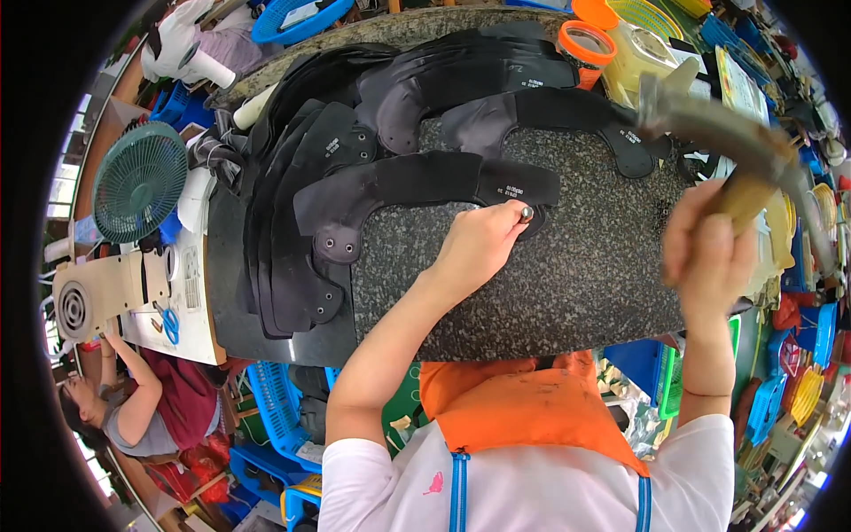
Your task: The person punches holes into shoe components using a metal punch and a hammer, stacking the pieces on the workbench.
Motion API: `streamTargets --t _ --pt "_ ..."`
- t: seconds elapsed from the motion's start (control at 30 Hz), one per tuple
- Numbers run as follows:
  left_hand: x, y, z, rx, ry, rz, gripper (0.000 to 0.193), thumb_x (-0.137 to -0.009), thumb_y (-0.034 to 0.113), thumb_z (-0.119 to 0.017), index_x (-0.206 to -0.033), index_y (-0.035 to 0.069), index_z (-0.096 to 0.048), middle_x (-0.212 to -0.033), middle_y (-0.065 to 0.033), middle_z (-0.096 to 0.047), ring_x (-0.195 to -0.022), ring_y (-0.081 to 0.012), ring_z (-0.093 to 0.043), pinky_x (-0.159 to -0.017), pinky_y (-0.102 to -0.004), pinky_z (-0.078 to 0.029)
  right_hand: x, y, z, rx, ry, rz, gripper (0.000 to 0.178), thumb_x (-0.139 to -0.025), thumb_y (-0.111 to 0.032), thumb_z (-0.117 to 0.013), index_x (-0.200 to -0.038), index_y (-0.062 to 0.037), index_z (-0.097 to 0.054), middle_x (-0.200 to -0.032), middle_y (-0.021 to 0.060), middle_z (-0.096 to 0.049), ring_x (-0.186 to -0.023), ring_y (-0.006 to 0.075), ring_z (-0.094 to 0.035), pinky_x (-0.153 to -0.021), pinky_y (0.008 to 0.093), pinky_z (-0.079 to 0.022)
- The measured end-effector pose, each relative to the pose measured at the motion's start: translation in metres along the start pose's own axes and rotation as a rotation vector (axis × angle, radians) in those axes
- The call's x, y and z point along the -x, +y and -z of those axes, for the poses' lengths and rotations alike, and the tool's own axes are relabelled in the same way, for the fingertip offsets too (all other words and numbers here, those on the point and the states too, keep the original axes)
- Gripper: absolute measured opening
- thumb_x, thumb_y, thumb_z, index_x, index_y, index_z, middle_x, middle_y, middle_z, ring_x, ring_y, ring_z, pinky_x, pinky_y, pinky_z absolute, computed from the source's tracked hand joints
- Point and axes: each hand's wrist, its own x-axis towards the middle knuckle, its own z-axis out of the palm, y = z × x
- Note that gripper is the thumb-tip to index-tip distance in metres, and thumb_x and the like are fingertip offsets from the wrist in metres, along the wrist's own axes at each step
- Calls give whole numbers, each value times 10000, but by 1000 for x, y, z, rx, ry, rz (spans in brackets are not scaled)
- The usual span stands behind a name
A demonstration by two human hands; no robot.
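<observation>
On a speckled stone slab (585, 275) lies a curved black shoe-upper piece (417, 180) with metal eyelets at its left end. My left hand (474, 248) is closed around a short metal punch (526, 215), held over the right end of this piece. Where the punch's tip meets the piece is hidden by my fingers. Raised above the slab's right side, my right hand (709, 244) is wrapped round a hammer (722, 129), which is smeared by motion. A second black piece (558, 108) lies just beyond the first.
Stacked black pieces (288, 213) cover the slab's left side, with more (470, 66) behind. An orange-rimmed jar (587, 49) stands at the far right. Left are a green fan (140, 182), blue scissors (168, 324) and a seated person (142, 399) at a machine.
</observation>
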Motion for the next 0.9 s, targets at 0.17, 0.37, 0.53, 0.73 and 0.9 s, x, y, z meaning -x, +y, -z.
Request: streamTargets --t 0.17,0.37,0.53,0.73,0.9 --pt "-8 -8 -4 38 34 46 73 -930 17 -604 -1001 31 -597 -877 -106 -686 -783 -198 -690 -675 -308 -530 -1 9 -4 882 -531 30 262 -927 -192 -632 -1057 19 -550 -696 230 -554 -657 412 -587 -602 431 -439" --pt "-23 -6 -12 567 58 382 51 -963 47 -587 -1007 50 -613 -988 -48 -722 -915 -88 -662 -668 -236 -535 4 1 1 740 -317 -171 260 -933 -222 -645 -1048 1 -575 -650 192 -577 -616 384 -608 -578 405 -453" --pt "-25 -8 -21 492 125 351 21 -942 42 -622 -958 33 -632 -928 -47 -734 -848 -85 -672 -676 -238 -530 -7 -16 10 657 -109 -142 273 -933 -237 -651 -1022 10 -578 -669 50 -442 -651 110 -379 -575 291 -360" --pt "-32 1 -24 75 111 148 75 -886 71 -678 -926 13 -652 -841 -115 -728 -773 -199 -719 -681 -303 -542 -16 -35 16 274 102 20 245 -1005 -263 -556 -1048 -23 -586 -639 -51 -474 -509 1 -395 -454 175 -271" --pt "-32 3 -18 -112 51 109 113 -855 114 -714 -917 30 -670 -820 -133 -710 -735 -288 -708 -654 -347 -538 -6 -3 -2 212 76 94 299 -1014 -284 -537 -1075 7 -570 -646 -40 -484 -491 15 -382 -445 176 -273"
